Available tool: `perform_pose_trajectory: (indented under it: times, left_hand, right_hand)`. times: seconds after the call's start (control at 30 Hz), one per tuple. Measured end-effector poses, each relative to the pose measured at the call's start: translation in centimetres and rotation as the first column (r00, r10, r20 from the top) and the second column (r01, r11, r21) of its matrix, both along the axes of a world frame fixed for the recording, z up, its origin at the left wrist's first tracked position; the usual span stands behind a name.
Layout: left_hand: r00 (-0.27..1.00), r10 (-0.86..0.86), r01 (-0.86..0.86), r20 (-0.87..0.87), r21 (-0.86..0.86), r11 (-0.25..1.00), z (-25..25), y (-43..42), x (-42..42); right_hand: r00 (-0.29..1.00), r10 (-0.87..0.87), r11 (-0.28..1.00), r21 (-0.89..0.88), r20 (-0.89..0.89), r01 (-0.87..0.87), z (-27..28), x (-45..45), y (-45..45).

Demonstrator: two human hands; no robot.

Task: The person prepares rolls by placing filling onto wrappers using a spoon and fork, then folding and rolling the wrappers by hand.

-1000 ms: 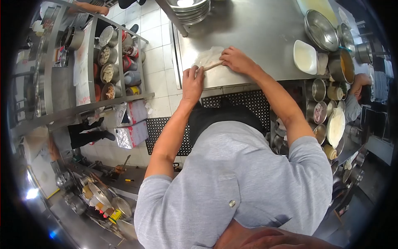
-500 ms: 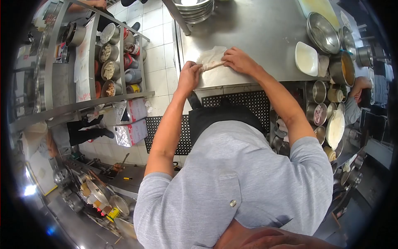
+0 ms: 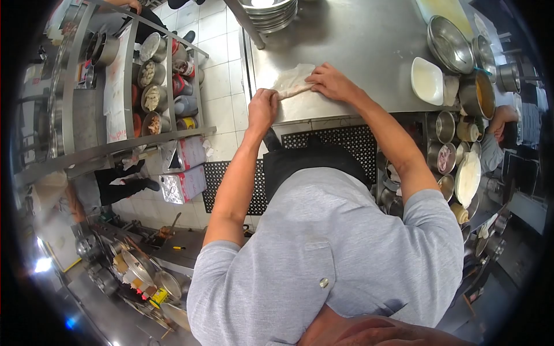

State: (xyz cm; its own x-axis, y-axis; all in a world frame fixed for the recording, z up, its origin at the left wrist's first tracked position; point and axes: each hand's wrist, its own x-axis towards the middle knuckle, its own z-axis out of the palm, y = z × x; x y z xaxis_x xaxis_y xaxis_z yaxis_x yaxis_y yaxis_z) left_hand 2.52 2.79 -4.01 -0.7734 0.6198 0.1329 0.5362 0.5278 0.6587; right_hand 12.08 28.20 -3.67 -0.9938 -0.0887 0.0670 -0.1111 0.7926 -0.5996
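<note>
A thin, pale, translucent wrapper sheet (image 3: 293,76) lies at the left front corner of the steel worktop. Its near side is folded into a narrow roll (image 3: 295,91), and the rest stays flat beyond it. My left hand (image 3: 264,108) is closed at the roll's left end, fingertips pressed together. At the other end my right hand (image 3: 333,82) has its fingers curled over the roll, also closed. Any filling inside the wrapper is hidden.
Stacked metal plates (image 3: 269,17) stand at the worktop's far left. To the right are a white dish (image 3: 427,82), metal bowls (image 3: 449,46) and a pot of orange liquid (image 3: 483,95). A shelf rack (image 3: 128,81) with filled pots is at left. Other people stand nearby.
My left hand has slid slightly left, toward the very end of the roll. My right fingers have shifted a little left and away from me over the wrapper.
</note>
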Motion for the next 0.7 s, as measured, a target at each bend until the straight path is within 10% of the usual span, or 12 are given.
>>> perform_pose_trajectory:
  times: [0.53,0.7]
  left_hand:
    - [0.959,-0.162,0.162,-0.234,-0.017,0.987,-0.8,-0.4,0.3]
    - [0.987,-0.163,0.163,0.011,-0.122,0.979,0.5,0.0,-1.3]
  right_hand:
    - [0.999,0.015,1.000,0.001,-0.052,-0.015,-0.6,0.2,-0.2]
    - [0.998,-0.053,0.998,-0.039,0.041,0.055,-0.8,-0.3,-0.2]
